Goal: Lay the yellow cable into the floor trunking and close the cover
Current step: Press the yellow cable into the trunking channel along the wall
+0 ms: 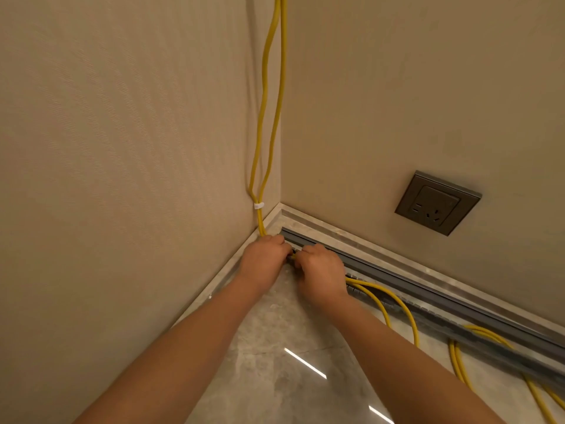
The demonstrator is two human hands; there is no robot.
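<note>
Two strands of yellow cable (265,123) hang down the room corner, held together by a white tie (258,205) just above the floor. My left hand (265,259) and my right hand (321,270) meet at the corner end of the grey floor trunking (428,296), both closed on the yellow cable where it bends into the channel. A short bit of cable shows between the two hands. Past my right hand the cable loops out of the trunking onto the floor and runs off to the lower right. The trunking's grey cover stands open against the skirting.
A dark wall socket (437,202) sits on the right wall above the trunking. A pale stone skirting (351,237) runs along both walls. The glossy marble floor (290,377) lies below my forearms, with loose cable loops on it at the right.
</note>
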